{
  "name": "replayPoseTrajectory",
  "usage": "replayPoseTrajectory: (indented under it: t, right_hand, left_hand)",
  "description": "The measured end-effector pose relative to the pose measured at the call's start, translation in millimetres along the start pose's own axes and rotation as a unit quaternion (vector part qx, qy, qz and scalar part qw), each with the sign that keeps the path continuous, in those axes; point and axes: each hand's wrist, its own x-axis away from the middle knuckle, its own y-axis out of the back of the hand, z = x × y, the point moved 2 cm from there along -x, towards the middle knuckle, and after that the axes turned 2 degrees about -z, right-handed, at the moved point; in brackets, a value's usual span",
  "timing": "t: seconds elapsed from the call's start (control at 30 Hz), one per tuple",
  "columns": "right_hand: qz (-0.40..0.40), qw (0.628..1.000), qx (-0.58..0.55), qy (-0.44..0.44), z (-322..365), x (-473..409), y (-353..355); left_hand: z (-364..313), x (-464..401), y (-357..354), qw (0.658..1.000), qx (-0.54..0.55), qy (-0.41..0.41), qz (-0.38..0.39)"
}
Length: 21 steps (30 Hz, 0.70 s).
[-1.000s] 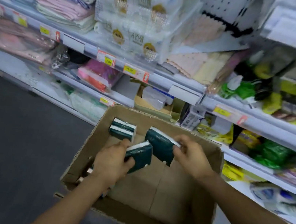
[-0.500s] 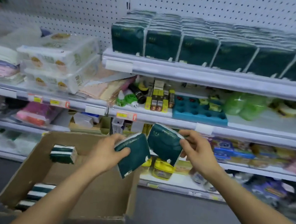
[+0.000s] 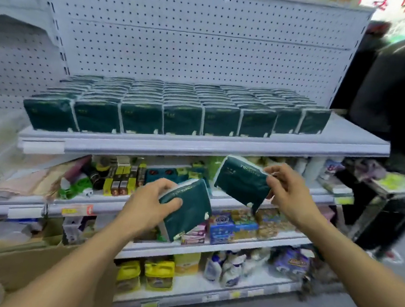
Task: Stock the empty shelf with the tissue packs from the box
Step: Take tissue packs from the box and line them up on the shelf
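Both hands are up in front of the shelf (image 3: 223, 144), a dark green tissue pack in each. Left hand (image 3: 147, 204) has its fingers wrapped round one pack (image 3: 188, 209), right hand (image 3: 288, 189) pinches the other pack (image 3: 240, 182) by its edge. Cardboard box (image 3: 8, 266) sits bottom left.

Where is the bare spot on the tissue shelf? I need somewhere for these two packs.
In the head view, bare shelf shows at the right end of the top shelf, just right of the last row of tissue packs.
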Motion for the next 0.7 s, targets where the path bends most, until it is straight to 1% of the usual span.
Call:
replayPoseTrajectory:
  t: [0.2,0.33,0.57,0.63,0.7]
  right_hand:
    - [-0.067,0.996,0.052,0.013,-20.9,-50.7,71.4]
    - [-0.113,0.989,0.092,0.023,-41.2,-99.1,105.6]
    - [-0.152,0.979,0.136,0.03,-85.3,-189.9,137.0]
    - [-0.154,0.977,0.144,0.026,-96.6,-209.4,136.4]
    - [-0.137,0.979,0.15,0.026,-102.4,-223.7,133.2]
  left_hand:
    - [-50.8,-63.0,-30.6,0.998,0.031,-0.055,0.001]
    - [-80.6,-110.7,-52.3,0.995,0.067,-0.071,0.001]
    - [-113.8,-190.2,-77.9,0.993,0.038,-0.113,0.025]
    - [-122.3,-206.3,-87.9,0.992,0.033,-0.121,0.033]
    - [-129.7,-219.9,-97.5,0.991,0.031,-0.129,0.036]
